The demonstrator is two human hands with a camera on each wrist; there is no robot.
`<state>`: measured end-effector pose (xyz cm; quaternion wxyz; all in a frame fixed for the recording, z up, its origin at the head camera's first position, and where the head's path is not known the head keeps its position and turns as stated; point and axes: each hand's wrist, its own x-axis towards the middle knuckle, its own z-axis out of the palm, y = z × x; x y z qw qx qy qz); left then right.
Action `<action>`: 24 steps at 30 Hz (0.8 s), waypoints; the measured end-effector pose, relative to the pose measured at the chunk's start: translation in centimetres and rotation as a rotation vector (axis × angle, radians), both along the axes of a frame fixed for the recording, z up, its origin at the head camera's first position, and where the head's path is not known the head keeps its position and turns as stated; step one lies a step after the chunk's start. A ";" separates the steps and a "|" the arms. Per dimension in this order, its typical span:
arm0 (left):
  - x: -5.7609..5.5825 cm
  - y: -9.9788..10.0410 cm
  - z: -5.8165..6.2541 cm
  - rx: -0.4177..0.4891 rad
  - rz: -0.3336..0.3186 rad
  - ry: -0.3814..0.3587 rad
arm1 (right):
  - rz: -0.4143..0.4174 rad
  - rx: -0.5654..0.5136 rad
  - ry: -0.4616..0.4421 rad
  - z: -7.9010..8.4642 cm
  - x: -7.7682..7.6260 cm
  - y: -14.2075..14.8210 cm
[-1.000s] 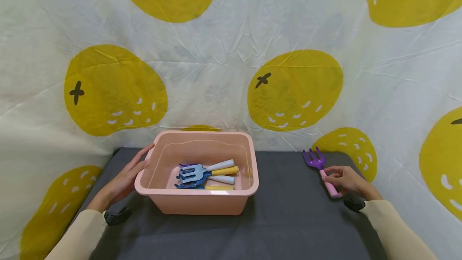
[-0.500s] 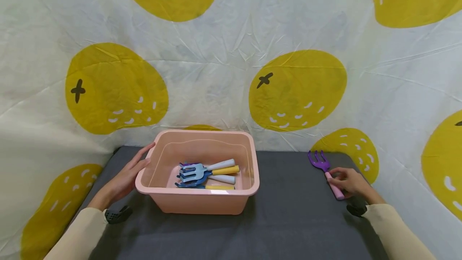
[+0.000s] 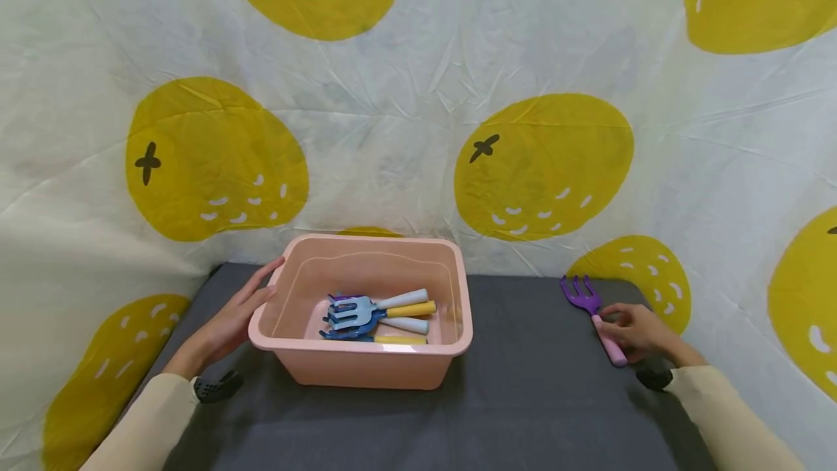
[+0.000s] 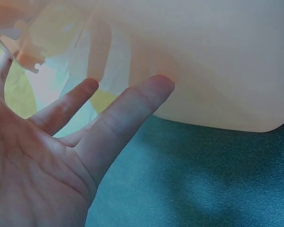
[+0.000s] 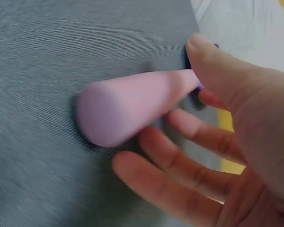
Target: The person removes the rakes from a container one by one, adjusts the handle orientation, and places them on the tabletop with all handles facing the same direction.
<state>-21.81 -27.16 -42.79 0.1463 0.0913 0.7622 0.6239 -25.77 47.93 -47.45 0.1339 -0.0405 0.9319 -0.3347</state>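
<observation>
A small garden hand fork (image 3: 611, 341) with purple tines and a pink handle lies at the right of the dark cloth. My right hand (image 3: 634, 331) pinches its handle near the neck between thumb and index finger; in the right wrist view, the other fingers curve beside the pink handle (image 5: 128, 106). At the left, my left hand (image 3: 225, 322) rests with spread, straight fingers against the side of a pink plastic tub (image 3: 366, 368). Its thumb touches the outer wall (image 4: 227, 61) in the left wrist view. Several hand forks (image 3: 353, 312) with blue or purple heads and white or yellow handles lie inside the tub.
Dark grey cloth (image 3: 523, 384) covers the table, with bare cloth between tub and right hand. Behind stands a white curtain (image 3: 392, 166) printed with yellow fruit, close to the table's back edge.
The right hand has shifted the purple-and-pink hand fork slightly right and towards me; over the last half second both stay nearly still. The left hand keeps its place at the tub.
</observation>
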 end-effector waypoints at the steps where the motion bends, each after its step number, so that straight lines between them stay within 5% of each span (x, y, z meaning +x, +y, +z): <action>1: 0.0 0.0 0.0 0.006 0.003 -0.007 | 0.010 -0.003 -0.010 0.5 0.0 0.0; 14: 0.3 0.0 -0.5 0.020 0.023 -0.014 | 0.263 -0.028 -0.039 8.7 -1.5 -2.8; 24: 0.3 0.4 -0.1 -0.031 0.043 0.058 | 0.426 -0.043 -0.049 15.1 -3.6 -8.3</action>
